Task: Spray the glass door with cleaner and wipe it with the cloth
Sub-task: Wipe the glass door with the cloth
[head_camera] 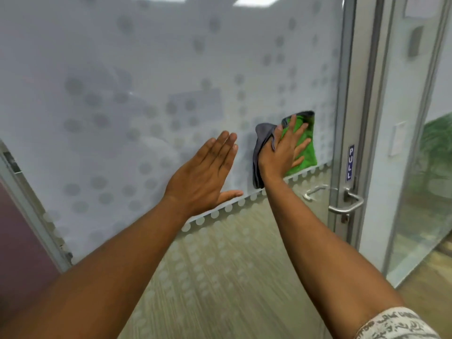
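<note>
The glass door (151,69) fills most of the view, frosted with a grey dot pattern above and clear below. My right hand (283,152) presses a green and grey cloth (307,152) flat against the frosted glass near the door's right edge, fingers spread over it. My left hand (208,174) lies open and flat on the glass to the left of the cloth, holding nothing. No spray bottle is in view.
A metal lever handle (347,204) and a blue PULL label (350,162) sit on the door's right frame. A second glass panel (415,167) stands to the right. The door's left frame (31,204) runs diagonally at the left.
</note>
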Tool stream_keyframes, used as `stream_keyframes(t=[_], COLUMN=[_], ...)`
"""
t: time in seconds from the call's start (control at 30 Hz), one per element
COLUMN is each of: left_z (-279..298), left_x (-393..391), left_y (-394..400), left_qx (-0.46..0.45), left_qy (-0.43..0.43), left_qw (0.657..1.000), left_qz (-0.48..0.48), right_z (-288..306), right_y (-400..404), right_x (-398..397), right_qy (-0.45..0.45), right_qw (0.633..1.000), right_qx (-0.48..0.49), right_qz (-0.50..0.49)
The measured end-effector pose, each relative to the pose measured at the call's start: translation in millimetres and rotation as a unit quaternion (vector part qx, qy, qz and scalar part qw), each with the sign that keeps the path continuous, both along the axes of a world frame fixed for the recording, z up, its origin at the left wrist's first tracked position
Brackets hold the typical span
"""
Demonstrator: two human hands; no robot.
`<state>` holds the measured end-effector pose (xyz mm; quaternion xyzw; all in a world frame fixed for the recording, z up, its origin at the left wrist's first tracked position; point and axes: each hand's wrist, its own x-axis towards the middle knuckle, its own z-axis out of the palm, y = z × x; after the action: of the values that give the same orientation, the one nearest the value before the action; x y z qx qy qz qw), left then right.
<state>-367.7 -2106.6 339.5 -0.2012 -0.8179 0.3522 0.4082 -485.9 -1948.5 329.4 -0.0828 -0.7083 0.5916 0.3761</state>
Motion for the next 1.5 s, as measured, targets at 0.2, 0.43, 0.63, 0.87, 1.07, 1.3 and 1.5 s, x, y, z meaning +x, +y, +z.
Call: stream_keyframes(t=[0.2, 0.43, 0.63, 0.87, 1.07, 1.3, 1.5], left_z=[-1.4, -2.2, -1.6, -4.0, -2.3, -1.2, 1.5], left_x=[-3.9, -3.7, -3.8, -5.1, -3.1, -0.5, 5.3], left_y=[-0.9, -1.3, -1.3, -3.2, -1.0, 1.5, 3.5], left_qx=[0.005, 0.015, 0.010, 0.012, 0.011, 0.011, 0.029], left_qy=[-0.005, -0.018, -0.022, -0.011, -0.010, -0.009, -0.025], left_qw=[1.000, 1.000, 1.000, 1.000, 1.000, 1.000, 0.999], left_qz=[-0.014, -0.008, 0.005, -0.003, -0.002, 0.011, 0.018], right_z=[89.9, 132.9, 155.7, 145.6, 99.6, -21.0, -70.9], right_y=[-4.2, -29.7, -37.0, -15.7, 20.5, 53.5, 26.7], right_x=[1.5, 19.3, 38.2, 14.3, -14.3, -18.6, 27.1], right_qy=[0.129, 0.287, 0.397, 0.338, 0.278, 0.113, 0.058], right_qw=[0.981, 0.877, 0.740, 0.823, 0.904, 0.980, 0.976], right_qx=[0.146, 0.385, 0.541, 0.455, 0.323, 0.116, -0.001], right_qz=[-0.004, -0.024, -0.039, -0.028, 0.040, 0.115, 0.208])
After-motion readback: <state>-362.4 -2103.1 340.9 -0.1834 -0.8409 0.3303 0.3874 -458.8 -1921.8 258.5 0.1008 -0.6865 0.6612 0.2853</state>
